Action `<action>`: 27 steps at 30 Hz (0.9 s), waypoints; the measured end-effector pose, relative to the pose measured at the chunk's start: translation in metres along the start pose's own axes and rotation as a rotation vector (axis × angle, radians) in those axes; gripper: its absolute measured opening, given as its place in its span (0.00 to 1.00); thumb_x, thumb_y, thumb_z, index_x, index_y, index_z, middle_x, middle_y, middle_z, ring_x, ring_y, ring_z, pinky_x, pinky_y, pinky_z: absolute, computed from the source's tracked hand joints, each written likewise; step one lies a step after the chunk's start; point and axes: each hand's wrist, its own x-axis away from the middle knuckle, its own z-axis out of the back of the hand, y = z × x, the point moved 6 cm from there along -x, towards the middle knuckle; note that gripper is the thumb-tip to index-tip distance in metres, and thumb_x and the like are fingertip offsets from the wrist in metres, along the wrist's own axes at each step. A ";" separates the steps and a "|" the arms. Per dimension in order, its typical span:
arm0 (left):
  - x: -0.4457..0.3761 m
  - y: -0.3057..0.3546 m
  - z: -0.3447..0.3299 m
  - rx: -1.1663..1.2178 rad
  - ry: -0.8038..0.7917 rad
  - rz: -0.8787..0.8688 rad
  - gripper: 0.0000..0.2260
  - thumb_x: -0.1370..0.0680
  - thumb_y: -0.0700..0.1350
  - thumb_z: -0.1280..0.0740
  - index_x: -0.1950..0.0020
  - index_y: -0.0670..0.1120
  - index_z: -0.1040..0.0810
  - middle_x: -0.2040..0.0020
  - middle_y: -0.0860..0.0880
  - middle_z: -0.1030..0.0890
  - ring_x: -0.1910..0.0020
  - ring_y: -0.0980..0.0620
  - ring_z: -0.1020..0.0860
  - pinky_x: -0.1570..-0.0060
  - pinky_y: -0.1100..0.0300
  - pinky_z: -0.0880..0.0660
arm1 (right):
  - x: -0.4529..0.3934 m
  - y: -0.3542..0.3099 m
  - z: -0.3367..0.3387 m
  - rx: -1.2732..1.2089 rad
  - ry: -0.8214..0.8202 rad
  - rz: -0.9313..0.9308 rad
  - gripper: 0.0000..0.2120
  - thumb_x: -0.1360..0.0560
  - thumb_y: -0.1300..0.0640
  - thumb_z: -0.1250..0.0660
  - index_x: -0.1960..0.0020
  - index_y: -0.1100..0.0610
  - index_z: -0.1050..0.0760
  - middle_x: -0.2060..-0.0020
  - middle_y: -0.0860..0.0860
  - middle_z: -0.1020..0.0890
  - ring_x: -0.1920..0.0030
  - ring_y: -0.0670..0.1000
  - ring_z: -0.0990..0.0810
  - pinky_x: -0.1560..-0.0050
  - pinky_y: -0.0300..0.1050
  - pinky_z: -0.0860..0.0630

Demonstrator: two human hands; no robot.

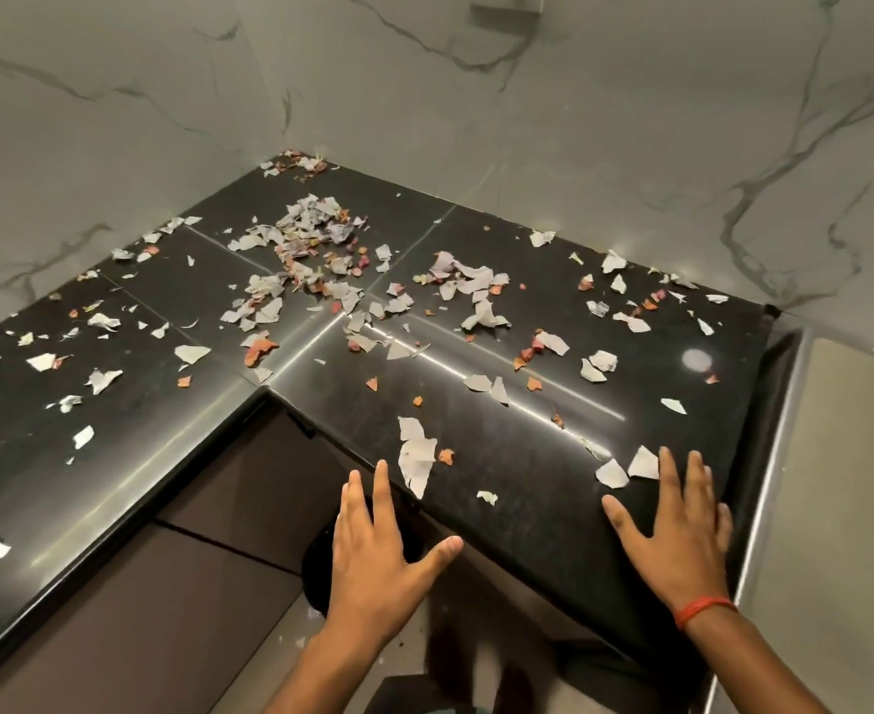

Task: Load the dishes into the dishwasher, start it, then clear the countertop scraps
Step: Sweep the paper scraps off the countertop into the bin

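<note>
Head view: torn grey paper and orange peel scraps point(316, 234) litter the black polished stone bench point(527, 456) from back corner to front edge, uncleared, right hand point(677, 528) flat there, left hand point(378, 543) hovering, fingers spread, empty.

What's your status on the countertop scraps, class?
Left hand open, off counter edge. Right hand open, flat on countertop. Scraps uncleared. Nothing blocking.

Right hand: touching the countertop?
Touching. Head view shows the right hand lying flat, fingers spread, on the black countertop near its right edge.
</note>
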 end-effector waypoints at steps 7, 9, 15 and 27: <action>-0.051 0.009 -0.016 -0.118 -0.036 -0.133 0.59 0.35 0.83 0.43 0.23 0.57 0.78 0.21 0.47 0.75 0.22 0.49 0.75 0.24 0.54 0.70 | -0.013 -0.028 -0.025 0.258 0.024 0.042 0.38 0.22 0.34 0.56 0.21 0.54 0.36 0.21 0.55 0.39 0.21 0.57 0.41 0.25 0.65 0.44; -0.067 0.015 -0.026 -0.152 -0.082 -0.185 0.60 0.34 0.83 0.43 0.25 0.55 0.80 0.22 0.46 0.78 0.23 0.48 0.77 0.24 0.53 0.71 | -0.016 -0.048 -0.038 0.279 -0.005 0.094 0.37 0.20 0.33 0.59 0.21 0.53 0.36 0.21 0.54 0.38 0.21 0.56 0.39 0.25 0.62 0.46; -0.114 0.035 -0.045 -0.233 -0.146 -0.330 0.61 0.35 0.84 0.43 0.23 0.54 0.78 0.24 0.44 0.80 0.24 0.46 0.79 0.23 0.51 0.71 | -0.031 -0.112 -0.069 0.339 -0.123 0.262 0.33 0.20 0.33 0.53 0.19 0.46 0.42 0.20 0.52 0.40 0.20 0.56 0.44 0.24 0.59 0.53; -0.184 0.058 -0.050 -0.230 0.002 -0.413 0.49 0.27 0.81 0.48 0.15 0.52 0.49 0.16 0.41 0.47 0.17 0.43 0.46 0.24 0.45 0.49 | -0.083 -0.100 -0.007 -0.197 0.039 0.208 0.33 0.22 0.35 0.49 0.19 0.40 0.48 0.19 0.41 0.48 0.20 0.44 0.46 0.22 0.56 0.49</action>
